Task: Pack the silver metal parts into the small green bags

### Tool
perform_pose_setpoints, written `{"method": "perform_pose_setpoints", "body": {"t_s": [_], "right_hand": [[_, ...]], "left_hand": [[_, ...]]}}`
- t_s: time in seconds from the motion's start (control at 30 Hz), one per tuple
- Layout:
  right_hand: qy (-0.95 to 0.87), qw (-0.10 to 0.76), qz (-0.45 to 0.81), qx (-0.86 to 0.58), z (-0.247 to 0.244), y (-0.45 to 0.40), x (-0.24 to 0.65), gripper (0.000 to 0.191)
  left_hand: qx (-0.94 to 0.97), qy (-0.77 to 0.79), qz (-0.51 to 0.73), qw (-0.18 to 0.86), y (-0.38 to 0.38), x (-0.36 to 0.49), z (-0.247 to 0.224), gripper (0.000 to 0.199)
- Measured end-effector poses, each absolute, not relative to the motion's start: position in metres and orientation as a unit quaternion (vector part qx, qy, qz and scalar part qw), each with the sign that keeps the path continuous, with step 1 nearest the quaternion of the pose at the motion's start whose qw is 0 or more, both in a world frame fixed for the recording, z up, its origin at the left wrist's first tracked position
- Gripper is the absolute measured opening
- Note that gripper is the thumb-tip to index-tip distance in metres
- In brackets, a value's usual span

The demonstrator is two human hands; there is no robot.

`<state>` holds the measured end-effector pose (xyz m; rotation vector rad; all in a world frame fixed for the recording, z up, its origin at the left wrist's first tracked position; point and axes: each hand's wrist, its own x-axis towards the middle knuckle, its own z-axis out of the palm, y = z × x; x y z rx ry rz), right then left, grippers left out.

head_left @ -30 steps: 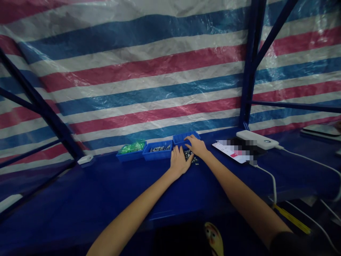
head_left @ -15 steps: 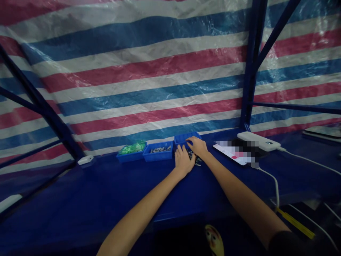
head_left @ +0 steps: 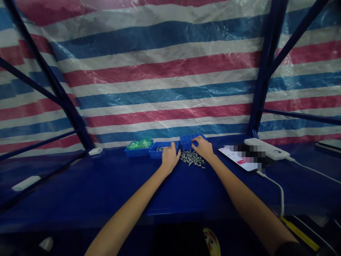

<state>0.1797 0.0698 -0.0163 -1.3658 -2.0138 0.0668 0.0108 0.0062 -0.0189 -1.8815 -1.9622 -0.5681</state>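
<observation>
A pile of small metal screws (head_left: pixel 191 158) lies loose on the blue tabletop between my hands. My left hand (head_left: pixel 169 158) reaches over the front right edge of the middle blue bin (head_left: pixel 156 155), which has small metal parts in it. Its fingers point forward and its thumb stands apart; I see nothing held. Just past the pile, my right hand (head_left: pixel 204 147) is at the front of the right blue bin (head_left: pixel 185 140). Its fingers are bent, with a gap between thumb and forefinger, and no object shows in them. That bin's floor is partly hidden.
A third blue bin (head_left: pixel 138 152) holds green plastic packaging (head_left: pixel 140 143). On the right lie a phone (head_left: pixel 234 156) with a lit screen and a white power bank (head_left: pixel 266 148) with cables. A small white device (head_left: pixel 95 151) sits near the left frame post. Striped sheeting (head_left: pixel 170 81) hangs behind.
My hands have moved apart, uncovering the screw pile. The left went from the pile to the middle bin; the right stays by the right bin. The view has shifted slightly.
</observation>
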Motion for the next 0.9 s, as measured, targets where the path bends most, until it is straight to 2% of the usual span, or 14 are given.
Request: {"method": "perform_pose_setpoints", "body": {"t_s": [0.13,0.23,0.33,0.5,0.67,0.8,0.9], "right_hand": [[-0.753,0.41,0.042,-0.512,-0.009,0.06,0.174,0.023],[-0.735,0.45,0.109,-0.495,-0.004,0.049,0.164,0.029],[-0.733,0.44,0.184,-0.485,-0.002,0.037,0.151,0.034],[-0.726,0.43,0.242,-0.48,-0.003,0.025,0.134,0.041],[-0.681,0.481,0.339,-0.436,-0.004,0.021,0.122,0.051],[-0.659,0.521,0.367,-0.4,-0.005,0.015,0.111,0.045],[-0.614,0.563,0.406,-0.375,-0.005,0.005,0.103,0.043]], "left_hand": [[-0.678,-0.696,-0.165,0.171,-0.009,0.005,-0.012,0.032],[-0.719,-0.644,-0.166,0.203,-0.023,-0.003,-0.017,0.032],[-0.729,-0.616,-0.206,0.218,-0.032,-0.012,-0.025,0.031],[-0.706,-0.598,-0.324,0.2,-0.033,-0.02,-0.032,0.03],[-0.713,-0.536,-0.427,0.148,-0.034,-0.017,-0.035,0.029],[-0.747,-0.489,-0.439,0.096,-0.036,-0.016,-0.035,0.028],[-0.719,-0.487,-0.492,0.063,-0.038,-0.017,-0.032,0.029]]}}
